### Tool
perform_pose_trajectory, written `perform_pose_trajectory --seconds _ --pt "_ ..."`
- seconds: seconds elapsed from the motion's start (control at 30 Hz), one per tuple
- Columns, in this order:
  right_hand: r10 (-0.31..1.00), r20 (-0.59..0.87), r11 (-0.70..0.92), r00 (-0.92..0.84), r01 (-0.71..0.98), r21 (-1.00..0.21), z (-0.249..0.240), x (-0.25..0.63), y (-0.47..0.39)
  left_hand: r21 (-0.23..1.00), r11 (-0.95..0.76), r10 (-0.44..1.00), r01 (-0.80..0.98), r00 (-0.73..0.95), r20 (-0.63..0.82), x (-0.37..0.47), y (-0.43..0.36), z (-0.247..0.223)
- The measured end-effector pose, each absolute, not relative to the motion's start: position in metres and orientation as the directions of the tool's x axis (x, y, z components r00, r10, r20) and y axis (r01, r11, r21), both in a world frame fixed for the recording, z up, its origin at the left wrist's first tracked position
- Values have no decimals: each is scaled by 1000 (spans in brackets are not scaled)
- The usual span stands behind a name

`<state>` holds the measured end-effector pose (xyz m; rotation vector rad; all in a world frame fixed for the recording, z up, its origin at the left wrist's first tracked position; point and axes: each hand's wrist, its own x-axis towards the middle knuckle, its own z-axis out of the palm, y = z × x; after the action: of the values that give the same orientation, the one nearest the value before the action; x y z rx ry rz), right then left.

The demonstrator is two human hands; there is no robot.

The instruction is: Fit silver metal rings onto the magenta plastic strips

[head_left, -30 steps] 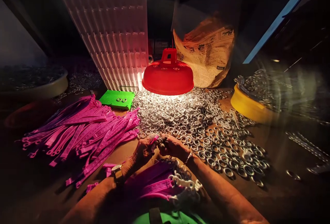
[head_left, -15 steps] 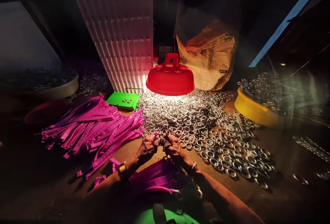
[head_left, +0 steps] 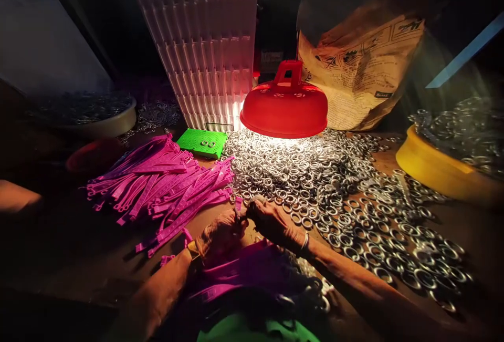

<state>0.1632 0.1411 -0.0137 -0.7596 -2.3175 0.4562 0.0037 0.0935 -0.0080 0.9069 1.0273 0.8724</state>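
My left hand is closed round a pink strap whose end pokes up above the fingers. My right hand is closed close beside it, fingertips pinched together; what it grips is too small to tell. Both hands meet just in front of a wide heap of metal rings. To the left of them lies a pile of pink straps. More purple-looking straps lie below my wrists, near my body.
A red lamp hangs low over the rings. Behind stand a ribbed translucent panel and a paper sack. A green tray holds two rings. A yellow tub is at right; someone's arm shows at far left.
The view has shifted, so the lamp, sack and tub appear larger and farther right. My hands remain together, with the right now slightly higher. Another person's arm has come in at the left.
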Motion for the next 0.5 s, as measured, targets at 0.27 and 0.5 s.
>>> perform_pose_trajectory --seconds 0.27,0.5 --pt "919 -8 -139 -393 -308 -941 -3 163 181 839 318 947 -442 180 -265 12 109 -11" --pt "913 -105 -158 -394 -103 -982 -23 168 162 820 289 957 -494 122 -264 15 113 -10"
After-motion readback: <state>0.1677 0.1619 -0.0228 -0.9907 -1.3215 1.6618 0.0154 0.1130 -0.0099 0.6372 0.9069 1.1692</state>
